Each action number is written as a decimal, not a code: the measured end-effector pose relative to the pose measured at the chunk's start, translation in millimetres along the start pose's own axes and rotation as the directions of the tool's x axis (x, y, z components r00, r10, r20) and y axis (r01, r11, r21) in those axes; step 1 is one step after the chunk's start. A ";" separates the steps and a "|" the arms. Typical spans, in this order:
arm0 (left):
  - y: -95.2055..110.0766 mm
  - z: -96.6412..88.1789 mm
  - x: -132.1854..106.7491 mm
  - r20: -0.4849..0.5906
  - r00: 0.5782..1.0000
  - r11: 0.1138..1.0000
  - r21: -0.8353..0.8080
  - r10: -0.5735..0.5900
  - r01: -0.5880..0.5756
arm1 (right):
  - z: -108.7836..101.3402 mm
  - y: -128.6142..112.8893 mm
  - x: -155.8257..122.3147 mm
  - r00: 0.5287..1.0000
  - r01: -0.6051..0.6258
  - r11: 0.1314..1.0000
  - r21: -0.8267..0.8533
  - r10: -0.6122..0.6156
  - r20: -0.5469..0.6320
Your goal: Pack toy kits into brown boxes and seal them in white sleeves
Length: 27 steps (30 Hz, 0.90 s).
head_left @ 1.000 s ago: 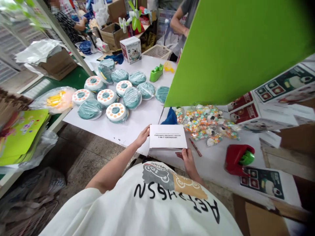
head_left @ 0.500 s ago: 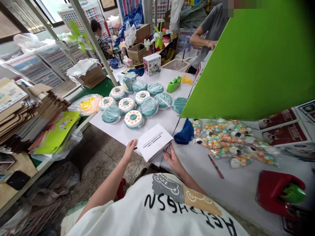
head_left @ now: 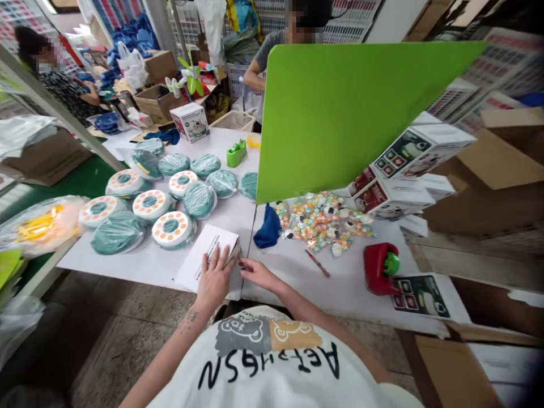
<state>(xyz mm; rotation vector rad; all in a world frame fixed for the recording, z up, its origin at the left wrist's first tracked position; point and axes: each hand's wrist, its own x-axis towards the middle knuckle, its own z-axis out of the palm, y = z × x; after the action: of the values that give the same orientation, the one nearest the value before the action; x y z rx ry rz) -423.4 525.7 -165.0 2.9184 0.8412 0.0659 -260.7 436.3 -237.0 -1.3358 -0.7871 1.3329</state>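
While atop booklet (head_left: pixel 196 258), left hand (head_left: pixel 216 277) (flat)

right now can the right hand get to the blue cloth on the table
Probably yes. The right hand rests on the table beside the white leaflet, and the blue cloth lies just beyond it with only bare tabletop between them.

A long white worktable (head_left: pixel 340 292) spans the centre, with a bright green upright divider board (head_left: pixel 340 113) standing on it toward one o'clock. Grey mottled stone floor (head_left: pixel 114 340) shows at seven o'clock, a dark green benchtop (head_left: pixel 83 180) at nine, and stacked white lattice crates (head_left: pixel 361 14) at twelve.
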 end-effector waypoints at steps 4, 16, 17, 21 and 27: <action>-15.0 -0.1 4.7 0.014 0.995 0.992 0.075 -0.101 0.100 | -47.1 0.6 -31.4 0.970 -0.130 0.991 -0.015 0.124 -0.208; 39.3 5.5 56.5 -0.133 0.971 0.978 -0.097 -0.198 0.186 | -188.1 19.8 -203.1 0.631 -0.230 0.952 0.202 0.304 -0.713; 58.0 9.5 64.3 -0.131 0.984 0.986 -0.131 -0.117 0.100 | -196.7 22.6 -220.2 0.585 -0.214 0.951 0.224 0.309 -0.750; 126.9 30.0 92.8 -0.082 0.968 0.918 -0.306 0.239 -0.252 | -231.7 31.3 -291.5 0.355 -0.113 0.947 0.300 0.321 -0.878; 173.1 53.0 110.2 0.065 0.859 0.789 -0.433 0.509 -0.435 | -286.1 39.6 -382.2 -0.082 0.104 0.956 0.274 0.283 -0.956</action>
<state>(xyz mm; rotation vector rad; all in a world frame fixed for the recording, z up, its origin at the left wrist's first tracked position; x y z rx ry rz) -235.0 434.1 -197.0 2.6031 0.0297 0.0124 -56.8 3.3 -214.9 -1.6790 0.6308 0.0912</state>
